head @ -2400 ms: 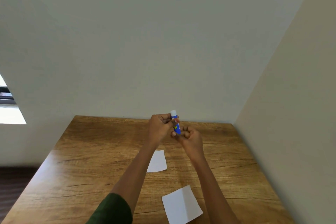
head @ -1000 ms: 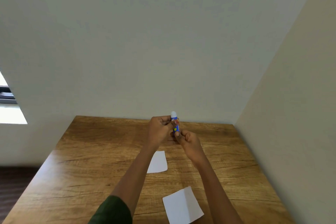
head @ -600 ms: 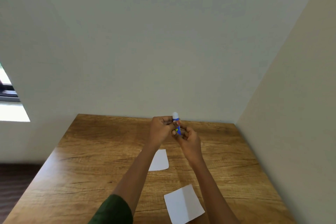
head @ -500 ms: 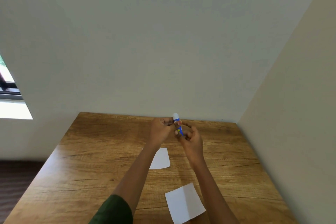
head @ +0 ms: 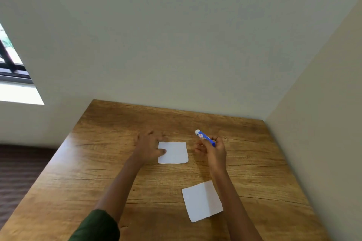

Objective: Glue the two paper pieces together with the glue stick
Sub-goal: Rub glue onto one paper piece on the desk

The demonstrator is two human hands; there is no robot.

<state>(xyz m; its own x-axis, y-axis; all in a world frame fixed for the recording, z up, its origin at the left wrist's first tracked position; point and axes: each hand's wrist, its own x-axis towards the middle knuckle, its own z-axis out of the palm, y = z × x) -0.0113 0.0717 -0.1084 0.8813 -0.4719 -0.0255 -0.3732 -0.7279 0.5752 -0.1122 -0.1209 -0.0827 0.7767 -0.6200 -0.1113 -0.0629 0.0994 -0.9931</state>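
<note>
The table (head: 94,166) is warm honey-brown wood with darker streaks of grain running across it, and on it lie two plain white sheets: the far paper (head: 174,152) near the middle and the near paper (head: 201,200) at about five o'clock from it, faintly creased. At three o'clock from the far paper, the glue stick (head: 204,137) shows a bright blue barrel with a white tip and a small red-and-yellow mark on its label. The sleeve (head: 98,227) at the lower edge is dark green, the walls (head: 176,35) are pale grey-green turning to cream at the right, and the floor (head: 19,172) at nine o'clock is dark brown with faint stripes.
</note>
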